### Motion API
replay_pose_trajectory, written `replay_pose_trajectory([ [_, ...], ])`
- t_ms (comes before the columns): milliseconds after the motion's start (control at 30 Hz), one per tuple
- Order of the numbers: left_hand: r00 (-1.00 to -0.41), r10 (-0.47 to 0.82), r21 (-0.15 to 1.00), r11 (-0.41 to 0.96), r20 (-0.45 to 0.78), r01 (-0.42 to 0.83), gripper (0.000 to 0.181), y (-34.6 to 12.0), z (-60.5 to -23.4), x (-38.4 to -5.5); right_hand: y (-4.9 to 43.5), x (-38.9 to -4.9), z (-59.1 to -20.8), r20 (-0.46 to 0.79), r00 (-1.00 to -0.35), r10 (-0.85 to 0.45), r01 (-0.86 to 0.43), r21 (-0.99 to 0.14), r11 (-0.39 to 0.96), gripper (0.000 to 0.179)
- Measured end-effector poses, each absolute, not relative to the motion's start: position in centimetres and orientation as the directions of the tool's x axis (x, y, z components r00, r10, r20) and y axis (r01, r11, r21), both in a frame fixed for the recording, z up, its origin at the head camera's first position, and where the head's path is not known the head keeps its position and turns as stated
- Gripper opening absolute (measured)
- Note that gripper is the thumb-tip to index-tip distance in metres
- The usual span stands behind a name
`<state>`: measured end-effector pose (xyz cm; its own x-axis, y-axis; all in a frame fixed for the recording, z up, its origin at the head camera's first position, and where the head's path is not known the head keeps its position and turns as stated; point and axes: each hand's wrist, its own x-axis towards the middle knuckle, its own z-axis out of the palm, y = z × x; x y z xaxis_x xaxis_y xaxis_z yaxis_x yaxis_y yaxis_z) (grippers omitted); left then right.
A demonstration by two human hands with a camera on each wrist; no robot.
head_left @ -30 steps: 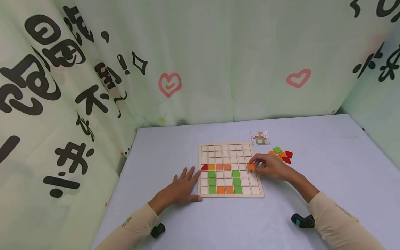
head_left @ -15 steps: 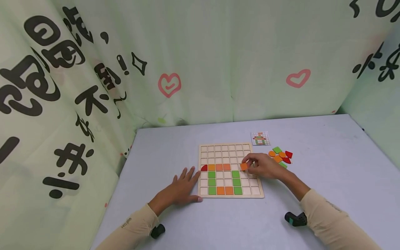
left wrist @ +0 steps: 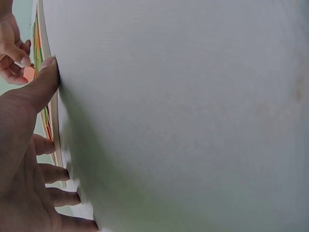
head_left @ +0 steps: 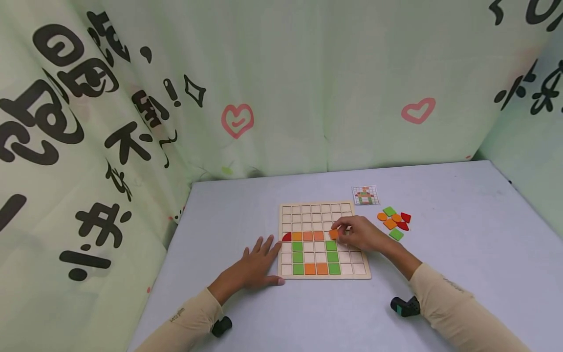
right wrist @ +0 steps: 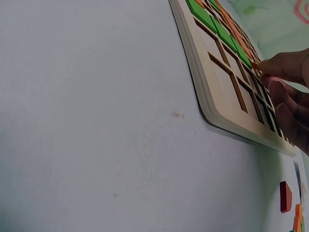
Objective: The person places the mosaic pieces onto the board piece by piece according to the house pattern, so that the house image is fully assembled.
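Note:
A wooden grid board [head_left: 324, 277] lies on the table, with green, orange and red tiles set in some of its cells. My right hand [head_left: 358, 233] pinches an orange square tile [head_left: 334, 234] over the board, at the right end of the row of orange tiles [head_left: 308, 236]. In the left wrist view the same orange tile [left wrist: 29, 74] shows between finger and thumb. My left hand [head_left: 255, 268] rests with spread fingers at the board's left edge, the thumb by its lower left corner. A red quarter-round tile [head_left: 287, 237] sits in the row's leftmost cell.
Right of the board lies a loose group of tiles: green squares [head_left: 396, 234], orange pieces [head_left: 390, 224] and red pieces [head_left: 406, 217]. A small pattern card [head_left: 366, 195] lies behind the board's far right corner. A curtain [head_left: 325, 98] hangs behind the table.
My right hand has moved left with the orange square tile, from the board's right edge to over the cell beside the orange row. My left hand has stayed in place.

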<state>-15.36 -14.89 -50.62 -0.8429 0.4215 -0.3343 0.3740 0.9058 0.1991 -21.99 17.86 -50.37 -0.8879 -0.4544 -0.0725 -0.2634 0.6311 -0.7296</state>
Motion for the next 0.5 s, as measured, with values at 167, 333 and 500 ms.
replay_pose_trajectory([
  [167,-0.841,0.421,0.197,0.906,-0.341,0.374,0.101,-15.0,-50.8,-15.4,17.2,-22.0,-50.6,-0.068,-0.893,-0.446,-0.261,-0.728,0.634,0.026],
  [333,-0.839,0.422,0.205,0.905,-0.342,0.372,0.101,-15.1,-50.9,-15.4,16.6,-22.1,-50.7,-0.073,-0.895,-0.440,-0.265,-0.706,0.657,0.025],
  [500,-0.837,0.428,0.210,0.902,-0.339,0.376,0.101,-15.1,-50.9,-15.5,16.3,-22.2,-50.6,-0.084,-0.898,-0.432,-0.259,-0.692,0.673,0.023],
])
